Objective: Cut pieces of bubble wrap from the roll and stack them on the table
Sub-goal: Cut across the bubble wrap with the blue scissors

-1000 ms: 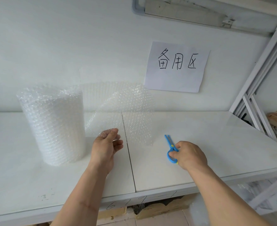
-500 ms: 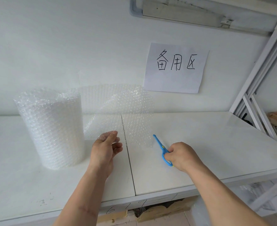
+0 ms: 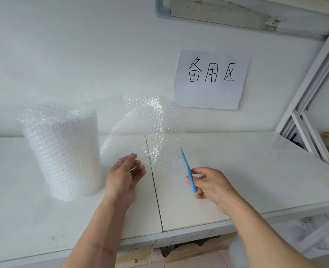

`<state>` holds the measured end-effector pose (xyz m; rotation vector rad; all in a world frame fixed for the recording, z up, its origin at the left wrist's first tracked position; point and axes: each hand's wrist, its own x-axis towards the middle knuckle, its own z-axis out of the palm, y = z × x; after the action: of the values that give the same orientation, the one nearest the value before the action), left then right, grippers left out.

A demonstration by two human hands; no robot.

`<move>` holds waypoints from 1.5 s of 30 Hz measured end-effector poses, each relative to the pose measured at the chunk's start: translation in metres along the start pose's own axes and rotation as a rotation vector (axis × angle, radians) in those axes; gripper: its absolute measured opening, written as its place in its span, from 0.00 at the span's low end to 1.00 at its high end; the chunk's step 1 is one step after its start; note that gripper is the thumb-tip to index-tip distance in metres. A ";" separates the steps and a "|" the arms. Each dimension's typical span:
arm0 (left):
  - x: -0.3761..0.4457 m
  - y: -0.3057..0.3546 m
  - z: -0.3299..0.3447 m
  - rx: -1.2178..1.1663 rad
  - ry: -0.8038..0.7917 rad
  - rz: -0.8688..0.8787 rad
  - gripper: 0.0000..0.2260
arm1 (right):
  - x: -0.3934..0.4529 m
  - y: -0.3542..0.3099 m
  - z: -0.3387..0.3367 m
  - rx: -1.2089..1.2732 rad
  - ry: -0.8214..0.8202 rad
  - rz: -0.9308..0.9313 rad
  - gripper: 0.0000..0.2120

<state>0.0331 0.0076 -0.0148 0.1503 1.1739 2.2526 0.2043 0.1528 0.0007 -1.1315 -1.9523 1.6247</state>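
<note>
A roll of bubble wrap (image 3: 63,151) is seen standing upright on the left part of the white table (image 3: 256,171). A loose sheet (image 3: 150,132) is drawn out from the roll to the right and held raised above the table, across the seam between the two table panels. The lower edge of the sheet is pinched by the left hand (image 3: 126,172), thumb against curled fingers, palm turned inward; the grip is closed on the wrap. A pair of blue scissors (image 3: 188,171) is gripped by the right hand (image 3: 211,185), fingers wrapped about the handle end, where a yellow spot is noted. The blades are seen edge-on and pointed up and away, the tip lying just beside the right edge of the sheet; whether the blades are parted cannot be told, nor whether the tip touches the wrap. A paper sign (image 3: 210,80) with handwritten characters is fixed to the wall behind. A white metal frame (image 3: 304,117) is noted at the right.
</note>
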 end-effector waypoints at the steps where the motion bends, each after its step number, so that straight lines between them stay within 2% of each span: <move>1: 0.001 0.001 0.000 -0.042 -0.001 -0.018 0.02 | -0.001 -0.001 0.001 0.007 0.004 -0.002 0.08; 3: 0.002 0.002 0.002 -0.113 -0.003 -0.049 0.03 | -0.004 -0.002 0.003 0.014 0.010 -0.006 0.04; 9: 0.001 -0.004 0.017 -0.060 -0.048 -0.048 0.07 | -0.015 -0.002 0.005 0.128 -0.070 0.036 0.08; 16: 0.006 -0.006 0.023 -0.175 -0.005 -0.077 0.04 | -0.023 -0.005 0.010 0.156 -0.223 0.126 0.11; 20: 0.010 -0.007 0.027 -0.254 0.017 -0.137 0.01 | -0.024 -0.010 0.008 0.179 -0.280 0.190 0.18; 23: 0.015 -0.007 0.027 -0.298 0.063 -0.134 0.04 | -0.027 -0.013 0.008 0.126 -0.349 0.183 0.21; 27: 0.016 -0.011 0.031 -0.210 0.076 -0.073 0.06 | -0.032 -0.015 0.004 0.114 -0.416 0.143 0.27; 32: 0.013 -0.014 0.034 -0.122 0.070 -0.079 0.02 | -0.039 -0.016 0.002 0.092 -0.593 0.149 0.28; 36: 0.014 -0.012 0.030 -0.138 0.075 -0.089 0.02 | -0.042 -0.014 0.006 0.126 -0.681 0.144 0.23; 45: 0.011 -0.015 0.031 -0.067 0.142 -0.059 0.03 | -0.037 -0.019 0.046 0.285 -0.538 0.072 0.26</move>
<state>0.0420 0.0424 -0.0091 -0.0711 1.1581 2.2776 0.1883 0.0944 0.0141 -0.7077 -1.8912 2.3441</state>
